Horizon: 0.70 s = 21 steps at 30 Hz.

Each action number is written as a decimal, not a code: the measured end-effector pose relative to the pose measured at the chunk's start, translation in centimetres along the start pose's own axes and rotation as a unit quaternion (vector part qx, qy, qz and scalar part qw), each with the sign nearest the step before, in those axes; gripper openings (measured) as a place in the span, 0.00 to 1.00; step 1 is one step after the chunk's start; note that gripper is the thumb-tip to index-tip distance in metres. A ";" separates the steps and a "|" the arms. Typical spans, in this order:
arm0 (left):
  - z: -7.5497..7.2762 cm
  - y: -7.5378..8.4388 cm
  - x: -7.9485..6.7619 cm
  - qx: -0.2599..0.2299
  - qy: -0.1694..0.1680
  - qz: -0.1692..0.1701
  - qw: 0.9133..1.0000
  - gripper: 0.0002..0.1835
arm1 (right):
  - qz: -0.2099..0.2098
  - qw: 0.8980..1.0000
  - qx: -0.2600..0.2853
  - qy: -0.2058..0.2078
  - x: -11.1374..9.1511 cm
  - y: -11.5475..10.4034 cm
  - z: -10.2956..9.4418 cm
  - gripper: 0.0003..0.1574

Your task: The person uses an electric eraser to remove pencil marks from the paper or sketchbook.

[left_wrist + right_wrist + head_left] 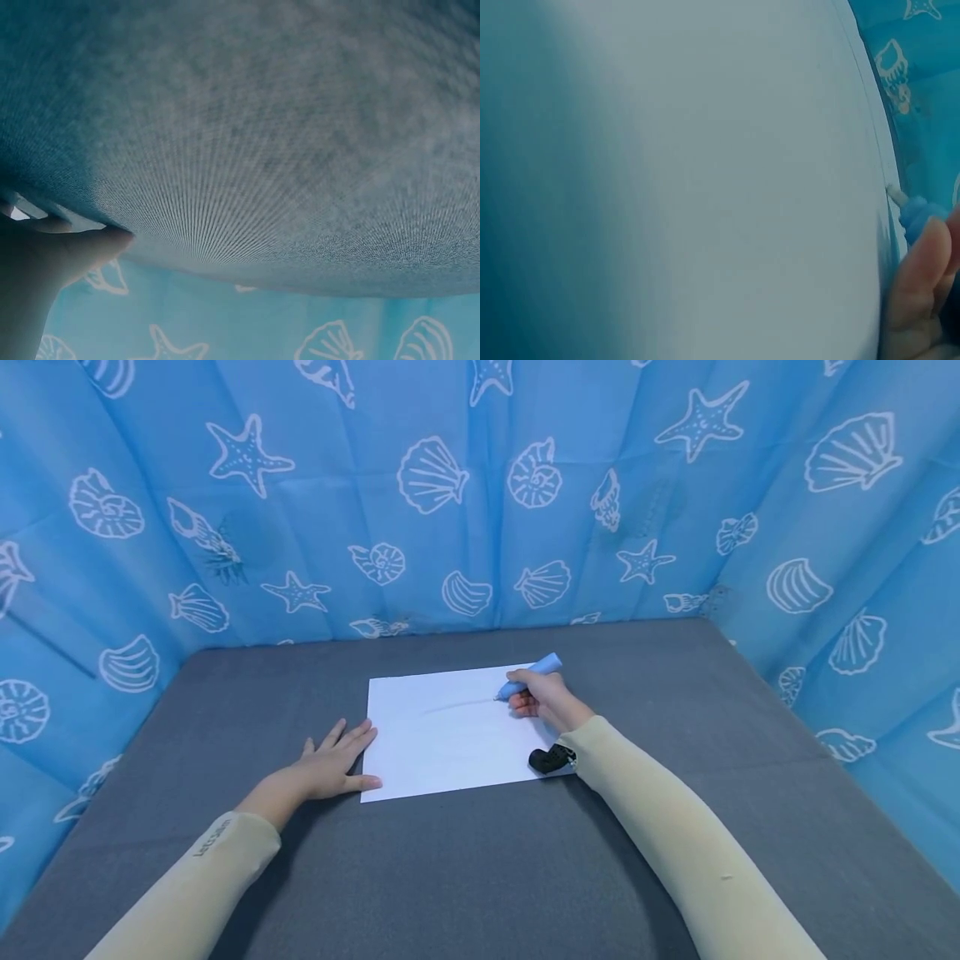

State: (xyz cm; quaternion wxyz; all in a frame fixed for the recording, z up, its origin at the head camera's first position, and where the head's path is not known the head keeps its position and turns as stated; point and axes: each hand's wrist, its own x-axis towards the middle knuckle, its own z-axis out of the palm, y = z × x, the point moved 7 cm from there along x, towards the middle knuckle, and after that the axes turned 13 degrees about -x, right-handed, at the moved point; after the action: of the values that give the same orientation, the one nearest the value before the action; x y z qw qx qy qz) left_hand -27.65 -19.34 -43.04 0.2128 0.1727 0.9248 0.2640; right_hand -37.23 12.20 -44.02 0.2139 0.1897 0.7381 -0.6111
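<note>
Blue pen: slanting just right of frame centre, grip hiding mid-barrel.
Right hand: pinching pen; right wrist view cutting it off, lower right.
Faint line: running left from pen, fading indistinctly.
White paper: lying centrally, right hand covering part.
Left hand: lying spread-fingered, touching paper's left edge.

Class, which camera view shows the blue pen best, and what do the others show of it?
The head view: the blue pen shows from tip to end, partly covered by the right hand. The right wrist view shows only its front part, near the right edge; the left wrist view shows none of it.
</note>
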 end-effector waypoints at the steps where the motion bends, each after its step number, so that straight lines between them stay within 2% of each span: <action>1: 0.0 0.0 0.0 -0.001 0.001 0.002 1.000 0.52 | -0.001 1.000 0.002 0.000 0.0 0.0 0.0 0.15; 10: 0.0 -0.1 -0.1 0.003 0.004 -0.002 1.000 0.52 | 0.000 1.000 -0.009 -0.012 0.1 0.0 0.4 0.15; 16: 0.1 -0.1 0.0 -0.002 0.000 0.001 1.000 0.52 | 0.003 1.000 -0.012 0.008 -0.1 0.1 0.0 0.15; 21: 0.0 -0.2 0.1 0.001 0.001 -0.001 1.000 0.53 | -0.005 1.000 -0.012 -0.011 0.0 -0.1 0.6 0.16</action>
State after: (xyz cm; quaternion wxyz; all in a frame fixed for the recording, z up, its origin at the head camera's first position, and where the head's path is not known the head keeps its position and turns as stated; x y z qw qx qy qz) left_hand -27.78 -19.42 -43.21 0.2116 0.1718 0.9255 0.2631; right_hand -37.23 11.58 -44.07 0.2216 0.1769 0.7441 -0.6049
